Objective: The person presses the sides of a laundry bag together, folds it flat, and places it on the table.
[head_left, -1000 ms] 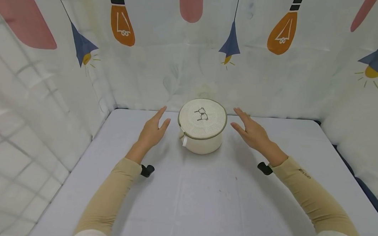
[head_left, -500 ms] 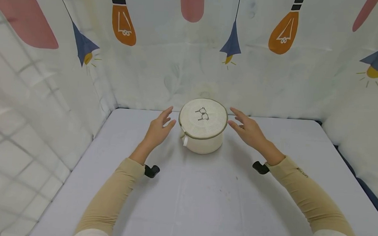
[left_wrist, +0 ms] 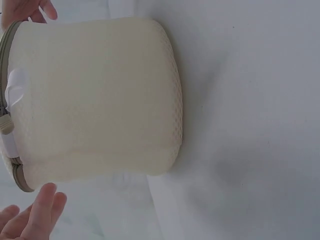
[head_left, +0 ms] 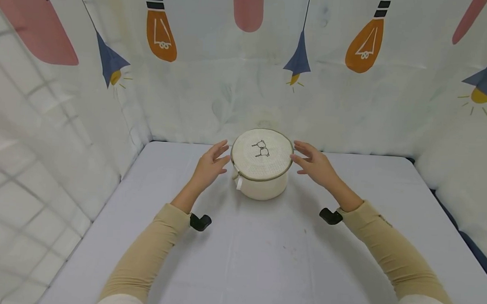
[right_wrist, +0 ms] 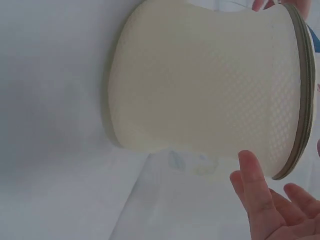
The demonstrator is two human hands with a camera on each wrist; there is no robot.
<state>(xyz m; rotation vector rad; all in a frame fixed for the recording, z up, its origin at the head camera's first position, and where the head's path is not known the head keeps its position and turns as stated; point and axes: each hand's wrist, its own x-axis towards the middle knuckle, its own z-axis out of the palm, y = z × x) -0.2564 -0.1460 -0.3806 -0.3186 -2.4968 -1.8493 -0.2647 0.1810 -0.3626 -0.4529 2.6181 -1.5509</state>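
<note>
1. White-covered table (head_left: pixel 262 263); at 12 o'clock rises a pale curtain (head_left: pixel 247 88) printed with lamps and bulbs, with white sheeting (head_left: pixel 34 127) at 9.
2. Cream mesh bag (head_left: pixel 261 164), upright near the table's 12 o'clock edge; round lid (head_left: pixel 261 157) facing up, central axis vertical, white zip tab (head_left: pixel 239 184) hanging at 7.
3. Left hand (head_left: pixel 211 166) at the bag's 9 o'clock, right hand (head_left: pixel 315 165) at 3: hands apart, fingers loosely bent; contact cannot be told.
</note>
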